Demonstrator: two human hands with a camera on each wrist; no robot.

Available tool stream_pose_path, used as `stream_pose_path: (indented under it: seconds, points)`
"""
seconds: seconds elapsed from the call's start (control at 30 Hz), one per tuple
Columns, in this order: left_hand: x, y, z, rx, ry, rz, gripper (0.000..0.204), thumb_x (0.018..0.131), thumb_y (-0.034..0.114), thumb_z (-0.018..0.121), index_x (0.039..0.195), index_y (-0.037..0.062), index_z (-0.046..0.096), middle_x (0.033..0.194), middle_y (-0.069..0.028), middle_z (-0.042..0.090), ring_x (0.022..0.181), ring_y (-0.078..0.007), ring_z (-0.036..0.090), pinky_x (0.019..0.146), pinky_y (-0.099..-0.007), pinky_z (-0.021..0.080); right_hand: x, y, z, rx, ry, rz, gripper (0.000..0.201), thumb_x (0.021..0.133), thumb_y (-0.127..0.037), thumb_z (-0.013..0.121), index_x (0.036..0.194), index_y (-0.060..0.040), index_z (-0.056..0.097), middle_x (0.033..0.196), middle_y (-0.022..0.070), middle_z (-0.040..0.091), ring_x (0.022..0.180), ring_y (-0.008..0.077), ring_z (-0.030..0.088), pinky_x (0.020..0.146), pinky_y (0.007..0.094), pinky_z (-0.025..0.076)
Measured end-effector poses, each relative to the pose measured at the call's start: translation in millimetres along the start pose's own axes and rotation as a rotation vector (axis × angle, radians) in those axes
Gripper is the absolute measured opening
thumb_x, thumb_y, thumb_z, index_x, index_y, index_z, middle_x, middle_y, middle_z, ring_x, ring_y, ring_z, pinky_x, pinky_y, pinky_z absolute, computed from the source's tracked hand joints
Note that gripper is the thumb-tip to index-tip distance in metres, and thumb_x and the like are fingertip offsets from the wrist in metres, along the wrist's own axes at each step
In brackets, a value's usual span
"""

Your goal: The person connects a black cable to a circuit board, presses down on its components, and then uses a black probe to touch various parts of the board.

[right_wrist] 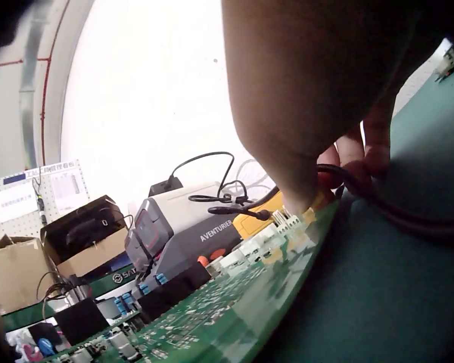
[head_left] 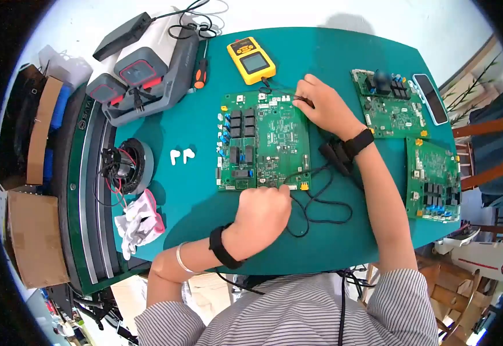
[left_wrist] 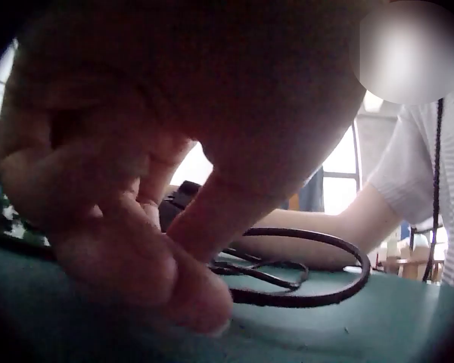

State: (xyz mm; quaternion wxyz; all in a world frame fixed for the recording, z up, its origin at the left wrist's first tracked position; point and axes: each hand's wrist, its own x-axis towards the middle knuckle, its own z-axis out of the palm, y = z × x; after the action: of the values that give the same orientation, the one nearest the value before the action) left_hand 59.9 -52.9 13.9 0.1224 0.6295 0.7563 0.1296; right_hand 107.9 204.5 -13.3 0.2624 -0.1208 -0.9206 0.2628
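Note:
A green circuit board [head_left: 283,141] lies at mid-table. At its lower edge is my left hand [head_left: 263,214], fingers curled; black cable [head_left: 332,222] runs to its fingertips. The left wrist view has the left hand [left_wrist: 136,227] with thumb and finger together beside the looped cable [left_wrist: 310,301]. By the board's top right corner my right hand [head_left: 322,104] pinches a dark lead that reaches the yellow tester [head_left: 252,61]. In the right wrist view the right hand [right_wrist: 318,98] is over the edge connectors, the lead [right_wrist: 393,213] passing between its fingers.
Two more boards [head_left: 392,106] [head_left: 434,181] and a phone [head_left: 430,99] lie at the right. Leftward are a grey machine [head_left: 148,75], a screwdriver [head_left: 201,74], small white pieces [head_left: 182,156], a coil of wires [head_left: 126,164] and gloves [head_left: 139,225]. Black grips [head_left: 337,157] rest under the right forearm.

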Motion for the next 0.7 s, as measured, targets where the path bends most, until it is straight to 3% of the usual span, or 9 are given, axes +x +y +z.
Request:
stream_pose_path:
  seconds: [0.1,0.2,0.7]
  points:
    - [-4.3,6.5,17.9,0.333,0.283,0.1,0.02,0.079,0.012,0.067,0.067,0.0102,0.052,0.054,-0.0041,0.052,0.054,-0.0207,0.058,0.053,-0.0351,0.045,0.3,-1.7,-1.7,-0.005,-0.018,0.015,0.016,0.086,-0.011,0.067,0.089,-0.0049,0.052,0.088,0.0134,0.051,0.078,0.0355,0.059,0.068,0.0446,0.048]
    - [-5.4,7.8,25.0,0.432,0.352,0.104,0.023,0.077,0.011,0.067,0.065,0.0111,0.048,0.053,-0.0035,0.049,0.052,-0.0198,0.054,0.053,-0.0339,0.043,-0.1,-1.6,-1.5,-0.003,-0.006,0.002,0.016,0.086,-0.01,0.067,0.089,-0.0049,0.052,0.089,0.0133,0.052,0.078,0.0354,0.059,0.068,0.0447,0.048]
    - [-3.5,4.9,11.4,0.258,0.368,0.219,0.021,0.077,0.009,0.07,0.065,0.0088,0.053,0.05,-0.0043,0.046,0.053,-0.0206,0.052,0.055,-0.0344,0.041,-0.8,-2.2,-1.0,-0.002,0.005,0.011,0.016,0.087,-0.012,0.066,0.09,-0.0051,0.051,0.088,0.0134,0.051,0.075,0.0351,0.057,0.066,0.0441,0.047]
